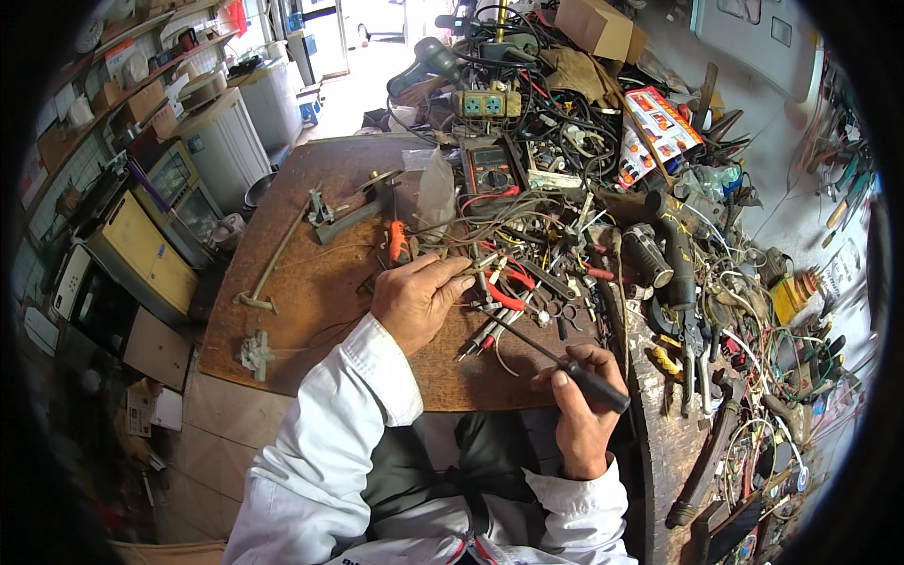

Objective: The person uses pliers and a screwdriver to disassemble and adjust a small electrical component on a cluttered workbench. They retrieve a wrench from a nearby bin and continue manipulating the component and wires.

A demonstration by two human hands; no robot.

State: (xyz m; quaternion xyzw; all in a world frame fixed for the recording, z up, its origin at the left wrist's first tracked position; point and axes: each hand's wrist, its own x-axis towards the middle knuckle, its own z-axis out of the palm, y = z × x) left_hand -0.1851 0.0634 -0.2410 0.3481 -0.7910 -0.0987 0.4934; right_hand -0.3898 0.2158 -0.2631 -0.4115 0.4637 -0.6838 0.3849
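My right hand (582,414) is wrapped round the black handle of a screwdriver (603,388). Its thin shaft slants up and left, the tip near my left fingertips. Over the middle of the wooden table, my left hand (414,299) is closed in a pinch; what sits between its fingers is too small to make out. Just beyond it lie red-handled pliers (508,294) among loose wires and small parts. An orange-handled screwdriver (398,243) rests beyond my left knuckles. Between my hands lie thin probe-like leads (490,337) with red and black ends.
A multimeter (492,169) and a socket box (486,104) stand at the back. Heaped tools and cables fill the right side, with a black power tool (670,247) and large pliers (695,353). On the left of the wooden table (282,226) lie a metal rod (273,256) and a clear plastic piece (254,355).
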